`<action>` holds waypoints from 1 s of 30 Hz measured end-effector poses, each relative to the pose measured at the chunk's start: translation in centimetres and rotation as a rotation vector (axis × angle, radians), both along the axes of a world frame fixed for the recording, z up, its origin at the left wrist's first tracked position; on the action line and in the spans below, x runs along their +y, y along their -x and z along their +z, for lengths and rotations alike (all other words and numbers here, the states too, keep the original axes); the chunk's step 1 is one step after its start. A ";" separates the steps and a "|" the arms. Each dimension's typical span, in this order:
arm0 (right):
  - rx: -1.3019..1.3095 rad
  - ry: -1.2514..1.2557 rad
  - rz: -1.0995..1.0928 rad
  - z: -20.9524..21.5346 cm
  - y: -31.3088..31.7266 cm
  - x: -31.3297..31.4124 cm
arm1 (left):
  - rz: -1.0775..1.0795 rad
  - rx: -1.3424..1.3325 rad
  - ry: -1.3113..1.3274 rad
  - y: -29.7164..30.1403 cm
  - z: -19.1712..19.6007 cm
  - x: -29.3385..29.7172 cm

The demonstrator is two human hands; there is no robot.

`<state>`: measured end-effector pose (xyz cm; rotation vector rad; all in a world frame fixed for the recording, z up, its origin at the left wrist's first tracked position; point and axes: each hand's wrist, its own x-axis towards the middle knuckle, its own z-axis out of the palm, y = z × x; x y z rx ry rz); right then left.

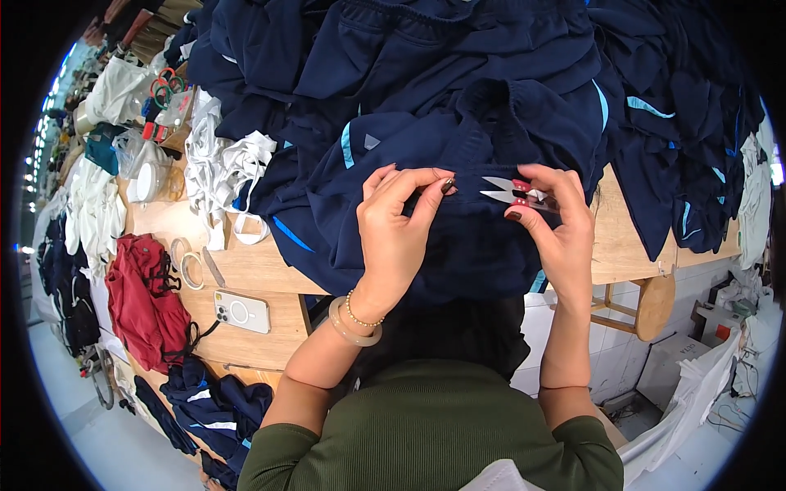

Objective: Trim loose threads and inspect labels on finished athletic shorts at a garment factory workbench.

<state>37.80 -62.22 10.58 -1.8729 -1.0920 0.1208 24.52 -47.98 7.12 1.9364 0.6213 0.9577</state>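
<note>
A navy garment with light blue stripes lies over the wooden table's edge in front of me. My left hand pinches its fabric near the waistband between thumb and forefinger. My right hand holds small thread snips with red handles, their metal blades pointing left toward my left fingertips. The blades sit just above the dark cloth.
A big heap of navy garments covers the table behind. White elastic bands, a white phone, a red garment, scissors and a clear container lie on the wooden table at left. A wooden stool stands at right.
</note>
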 end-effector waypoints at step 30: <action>-0.374 0.021 0.110 -0.4 0.2 1.2 | -0.025 0.005 0.059 0.0 0.1 -0.2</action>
